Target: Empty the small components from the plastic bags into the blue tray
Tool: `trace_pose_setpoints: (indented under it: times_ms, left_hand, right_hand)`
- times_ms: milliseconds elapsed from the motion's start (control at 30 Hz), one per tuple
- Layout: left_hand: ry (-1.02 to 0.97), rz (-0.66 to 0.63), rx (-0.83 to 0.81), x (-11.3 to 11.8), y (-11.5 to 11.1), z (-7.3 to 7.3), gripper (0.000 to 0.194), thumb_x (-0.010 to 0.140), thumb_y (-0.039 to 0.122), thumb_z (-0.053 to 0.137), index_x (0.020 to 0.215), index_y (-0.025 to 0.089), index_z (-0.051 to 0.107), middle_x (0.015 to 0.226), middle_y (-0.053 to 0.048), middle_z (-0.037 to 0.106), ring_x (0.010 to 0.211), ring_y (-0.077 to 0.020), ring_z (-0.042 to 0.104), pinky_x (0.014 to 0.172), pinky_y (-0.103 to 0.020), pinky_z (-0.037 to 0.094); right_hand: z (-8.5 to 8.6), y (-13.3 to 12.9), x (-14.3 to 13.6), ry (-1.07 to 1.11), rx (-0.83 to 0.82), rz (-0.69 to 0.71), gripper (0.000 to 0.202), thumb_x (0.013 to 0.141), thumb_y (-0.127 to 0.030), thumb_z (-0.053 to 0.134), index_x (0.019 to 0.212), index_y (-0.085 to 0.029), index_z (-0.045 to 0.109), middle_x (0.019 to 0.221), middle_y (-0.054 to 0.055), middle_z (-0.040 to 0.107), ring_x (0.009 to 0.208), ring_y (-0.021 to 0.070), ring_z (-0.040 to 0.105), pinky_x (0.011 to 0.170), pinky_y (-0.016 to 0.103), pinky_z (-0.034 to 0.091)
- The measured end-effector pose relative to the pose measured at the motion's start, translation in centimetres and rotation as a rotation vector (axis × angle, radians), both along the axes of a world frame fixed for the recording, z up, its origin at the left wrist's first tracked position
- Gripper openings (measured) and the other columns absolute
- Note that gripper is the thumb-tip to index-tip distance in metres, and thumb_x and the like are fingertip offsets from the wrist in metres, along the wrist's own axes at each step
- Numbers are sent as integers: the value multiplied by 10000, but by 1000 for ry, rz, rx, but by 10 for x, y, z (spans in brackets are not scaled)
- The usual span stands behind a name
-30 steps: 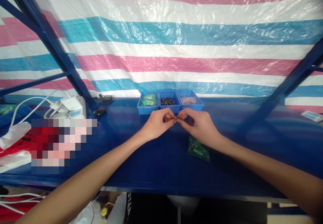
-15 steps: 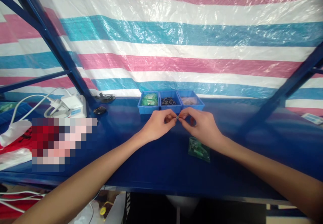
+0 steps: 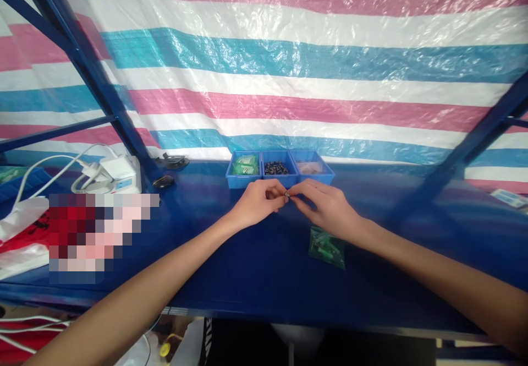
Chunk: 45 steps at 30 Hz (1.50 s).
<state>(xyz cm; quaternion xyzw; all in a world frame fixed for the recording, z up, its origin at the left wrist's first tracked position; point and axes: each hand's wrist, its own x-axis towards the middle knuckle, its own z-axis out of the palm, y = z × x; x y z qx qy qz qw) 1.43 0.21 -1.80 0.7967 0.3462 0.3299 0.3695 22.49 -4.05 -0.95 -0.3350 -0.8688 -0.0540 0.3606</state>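
My left hand (image 3: pixel 258 203) and my right hand (image 3: pixel 330 207) meet above the table, thumbs and forefingers pinched on a small metal-coloured part (image 3: pixel 287 195). Its exact kind is too small to tell, and fingertips cover most of it. A clear bag with green contents (image 3: pixel 326 248) lies flat just below my right hand. Behind the hands stand three joined blue bins: the left bin (image 3: pixel 243 181) holds green packets (image 3: pixel 246 165), the middle one (image 3: pixel 293 174) small dark metallic pieces (image 3: pixel 276 168), and the right one (image 3: pixel 325 178) clear plastic bags (image 3: pixel 309 167).
On the left are a white power strip (image 3: pixel 127 176) with plugs and cables, a black computer mouse (image 3: pixel 164 181), and a red and white item (image 3: pixel 25 234) that is partly blurred. Blue frame posts (image 3: pixel 97 80) rise at both sides before a striped sheet (image 3: pixel 289 96).
My right fingers have straightened a little and shifted slightly around the small part. Both hands stay together at nearly the same place, and the view has tilted slightly.
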Motion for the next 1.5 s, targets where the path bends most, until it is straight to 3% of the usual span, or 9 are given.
trace_pose_setpoints:
  times_ms: [167, 333, 433, 533, 733, 1000, 1233, 1367, 1500]
  left_hand:
    - [243, 91, 364, -9, 2, 4, 119, 935, 288, 584, 986, 193, 636, 715, 14, 637, 665, -141, 584, 625, -256, 402]
    - [402, 68, 499, -11, -2, 6, 149, 975, 280, 522, 1010, 201, 643, 822, -12, 655, 705, -154, 597, 621, -267, 377]
    - [466, 22, 555, -11, -6, 10, 172, 992, 293, 497, 1024, 205, 640, 892, -22, 665, 729, -159, 607, 634, -276, 377]
    - [506, -39, 573, -11, -10, 13, 190, 1001, 322, 493, 1034, 208, 640, 957, -26, 671, 713, -150, 600, 626, -277, 372]
    - [489, -93, 533, -8, -11, 12, 217, 996, 378, 525, 1017, 209, 660, 921, -24, 666, 700, -142, 591, 603, -266, 353]
    - [461, -122, 436, -9, -8, 11, 473, 863, 633, 657, 1076, 211, 654, 907, -27, 635, 734, -166, 582, 615, -268, 365]
    - [346, -62, 350, -8, -2, 2, 176, 914, 362, 650, 930, 193, 600, 841, -3, 639, 715, -150, 579, 626, -266, 379]
    - [226, -42, 241, -5, -1, -1, 145, 926, 286, 623, 832, 184, 580, 743, 21, 618, 661, -125, 562, 603, -247, 374]
    - [112, -29, 164, -3, 0, -3, 191, 895, 283, 675, 780, 176, 564, 733, 28, 610, 679, -118, 561, 621, -235, 386]
  right_hand:
    - [15, 40, 0, -21, 17, -38, 164, 987, -192, 494, 1036, -193, 651, 996, 93, 712, 882, 230, 670, 791, 348, 510]
    - [35, 91, -9, -39, -39, -146, 174, 943, -189, 527, 1053, -175, 661, 1035, 111, 705, 932, 258, 653, 818, 380, 495]
    - [49, 78, -1, 40, -125, -160, 184, 941, -230, 551, 1058, -172, 680, 1041, 109, 719, 889, 242, 664, 779, 364, 496]
    - [55, 38, 21, -2, -493, -53, 189, 934, -364, 605, 971, -215, 715, 875, 46, 731, 768, 208, 674, 648, 303, 492]
    - [36, -16, 52, -214, -832, 24, 313, 670, -395, 866, 904, -241, 727, 756, 10, 697, 613, 186, 646, 447, 259, 413]
    - [20, 17, 19, -88, -807, -11, 142, 749, -268, 747, 778, -211, 620, 693, -24, 614, 601, 146, 559, 509, 252, 385]
    - [-8, 10, 6, 237, -643, 26, 105, 879, -259, 619, 975, -217, 619, 884, 19, 686, 766, 171, 631, 684, 311, 502]
    - [-14, 9, 8, 459, -762, 52, 278, 857, -334, 694, 1093, -216, 609, 952, 45, 722, 824, 197, 682, 728, 342, 548]
    - [-13, 11, 7, 537, -840, 37, 281, 830, -416, 739, 975, -188, 662, 864, 27, 708, 799, 190, 676, 728, 328, 529]
